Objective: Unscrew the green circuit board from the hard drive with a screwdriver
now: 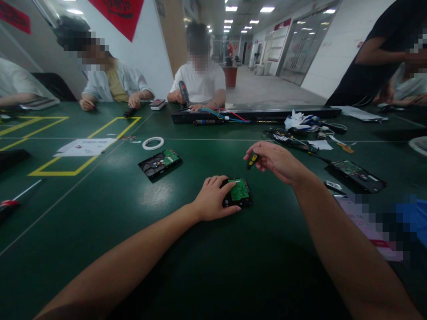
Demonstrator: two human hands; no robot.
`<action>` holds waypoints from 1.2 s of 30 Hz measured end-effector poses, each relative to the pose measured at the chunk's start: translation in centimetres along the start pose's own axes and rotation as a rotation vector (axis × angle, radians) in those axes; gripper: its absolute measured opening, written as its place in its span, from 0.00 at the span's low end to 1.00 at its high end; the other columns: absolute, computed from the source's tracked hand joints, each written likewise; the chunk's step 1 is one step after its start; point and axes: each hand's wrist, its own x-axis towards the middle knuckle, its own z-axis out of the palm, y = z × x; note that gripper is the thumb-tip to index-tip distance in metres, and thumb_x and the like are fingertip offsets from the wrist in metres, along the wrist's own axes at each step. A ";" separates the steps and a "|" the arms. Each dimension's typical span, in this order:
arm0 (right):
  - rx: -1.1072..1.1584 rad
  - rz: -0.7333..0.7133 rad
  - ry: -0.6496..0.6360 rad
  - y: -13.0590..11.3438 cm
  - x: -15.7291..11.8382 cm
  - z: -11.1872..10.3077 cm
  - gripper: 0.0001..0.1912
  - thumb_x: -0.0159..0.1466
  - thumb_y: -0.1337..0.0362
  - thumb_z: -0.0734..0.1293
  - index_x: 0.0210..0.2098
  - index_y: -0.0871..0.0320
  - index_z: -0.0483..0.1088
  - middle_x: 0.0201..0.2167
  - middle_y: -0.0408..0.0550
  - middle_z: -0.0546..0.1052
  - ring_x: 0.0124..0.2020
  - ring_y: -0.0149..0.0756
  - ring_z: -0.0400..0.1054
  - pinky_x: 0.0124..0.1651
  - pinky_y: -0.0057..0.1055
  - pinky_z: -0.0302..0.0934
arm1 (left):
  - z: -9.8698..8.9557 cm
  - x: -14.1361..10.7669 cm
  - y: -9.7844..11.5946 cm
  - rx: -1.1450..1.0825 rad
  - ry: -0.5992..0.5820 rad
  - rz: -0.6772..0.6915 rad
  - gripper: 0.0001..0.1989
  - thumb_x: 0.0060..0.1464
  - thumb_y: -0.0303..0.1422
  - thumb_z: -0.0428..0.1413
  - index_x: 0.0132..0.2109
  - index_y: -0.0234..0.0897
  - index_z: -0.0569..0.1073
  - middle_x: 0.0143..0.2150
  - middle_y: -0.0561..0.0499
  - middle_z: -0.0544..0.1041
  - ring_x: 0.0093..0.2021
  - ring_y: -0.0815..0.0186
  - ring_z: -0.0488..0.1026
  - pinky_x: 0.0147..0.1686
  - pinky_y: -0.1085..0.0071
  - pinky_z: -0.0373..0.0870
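1. The left hand [213, 198] spreads over the left part of a hard drive [240, 190], one finger on its top and the thumb along its near edge, apparently to keep it from sliding or turning.
2. The right hand [275, 161], above and right of that grip, pinches a screwdriver [252, 161] by its handle, fingers drawn in narrow. The shaft points down at the drive's far edge, seemingly for upright pressure; whether the tip touches is too fine to tell.
3. The held drive lies flat on the table [200, 275], green board up, probably so its top can be reached.
4. Its board is flat and green in a black, blocky case; the screwdriver handle is stubby, black and yellow; the tabletop is smooth, dark green and faintly glossy.
5. Beyond the left grip lie a second drive [159, 164] and a white ring [154, 148].
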 end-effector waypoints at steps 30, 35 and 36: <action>-0.035 -0.033 -0.039 -0.5 -0.2 0.4 0.07 0.67 0.60 0.70 0.39 0.55 0.80 0.44 0.51 0.83 0.30 0.34 0.66 0.30 0.32 0.60 | 0.0 0.0 -0.1 -0.017 0.003 0.004 0.44 0.60 0.62 0.59 0.74 0.44 0.64 0.69 0.36 0.66 0.66 0.41 0.64 0.65 0.42 0.61; -0.053 -0.043 -0.035 -0.5 -0.2 0.3 0.07 0.67 0.59 0.69 0.39 0.54 0.80 0.45 0.51 0.83 0.30 0.34 0.66 0.29 0.33 0.60 | 0.1 0.0 -0.1 0.000 0.000 0.003 0.44 0.60 0.63 0.58 0.74 0.42 0.64 0.68 0.36 0.66 0.67 0.41 0.64 0.65 0.42 0.61; -0.045 -0.039 -0.031 -0.4 -0.2 0.3 0.07 0.67 0.59 0.70 0.40 0.54 0.79 0.45 0.52 0.83 0.30 0.34 0.66 0.29 0.33 0.60 | 0.2 0.0 -0.2 -0.001 -0.001 0.002 0.44 0.60 0.63 0.58 0.74 0.42 0.64 0.69 0.35 0.66 0.67 0.41 0.64 0.65 0.42 0.61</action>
